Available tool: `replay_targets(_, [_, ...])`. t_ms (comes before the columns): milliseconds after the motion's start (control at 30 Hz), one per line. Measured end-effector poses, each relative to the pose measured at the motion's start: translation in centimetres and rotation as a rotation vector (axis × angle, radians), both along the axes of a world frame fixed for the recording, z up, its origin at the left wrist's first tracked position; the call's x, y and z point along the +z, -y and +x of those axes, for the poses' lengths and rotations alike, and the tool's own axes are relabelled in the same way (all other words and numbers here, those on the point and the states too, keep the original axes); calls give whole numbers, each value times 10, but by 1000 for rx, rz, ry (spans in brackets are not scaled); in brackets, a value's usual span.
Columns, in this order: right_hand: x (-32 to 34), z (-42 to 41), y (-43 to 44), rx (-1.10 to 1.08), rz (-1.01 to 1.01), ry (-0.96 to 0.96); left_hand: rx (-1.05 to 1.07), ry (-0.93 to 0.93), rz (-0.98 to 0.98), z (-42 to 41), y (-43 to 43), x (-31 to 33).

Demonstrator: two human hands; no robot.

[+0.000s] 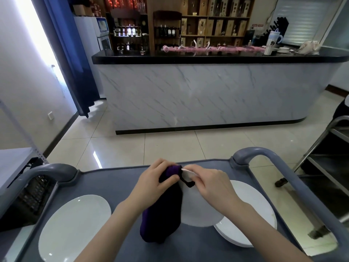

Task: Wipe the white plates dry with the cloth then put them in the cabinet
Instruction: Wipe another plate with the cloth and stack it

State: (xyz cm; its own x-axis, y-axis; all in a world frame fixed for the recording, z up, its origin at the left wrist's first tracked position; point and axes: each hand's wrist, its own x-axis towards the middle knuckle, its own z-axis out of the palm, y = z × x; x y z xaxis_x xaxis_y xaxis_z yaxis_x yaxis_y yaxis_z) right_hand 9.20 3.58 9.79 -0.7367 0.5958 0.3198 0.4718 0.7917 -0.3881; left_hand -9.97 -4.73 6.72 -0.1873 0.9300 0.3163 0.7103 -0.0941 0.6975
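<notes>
Cart [117,186], lower frame: left hand [154,178] grips cloth [162,214], right hand [209,184] pinches tilted plate [198,208] by the rim; I fear it slipping onto stack [251,214].

No writing is legible: labels on the boxes [219,27] and bottles [166,32] on the far shelves [207,16] are too blurred.

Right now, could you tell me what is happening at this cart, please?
A person is wiping a white plate, held tilted above the grey cart: the right hand grips its top rim, and the left hand holds a dark purple cloth against its left edge. A second white plate lies flat on the cart's left side, a third plate on the right, partly beneath the held one.
</notes>
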Motion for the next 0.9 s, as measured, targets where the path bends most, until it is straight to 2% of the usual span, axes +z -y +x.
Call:
replay_targets(167, [-3, -2, 1, 13, -80, -65, 99, 83, -51, -9, 0, -16])
replay_targets(300, [-1, -1, -7, 77, -313, -174, 91, 41, 33, -11, -3, -6])
replay_targets(433, [-3, -5, -12, 70, -332, -182, 55, 41, 42, -6, -8, 3])
replay_targets(567, [-10, 2, -13, 25, -450, -258, -28, 293, -86, -14, 4, 5])
replay_targets(633, [-13, 6, -15, 0, -498, -294, -111, 332, -148, -14, 12, 5])
replay_targets(733, [-14, 5, -16, -5, -527, -308, -47, 418, -163, -9, 12, 4])
replay_targets(900, [-13, 0, -11, 30, -501, -276, 91, 287, -90, 0, -7, -1])
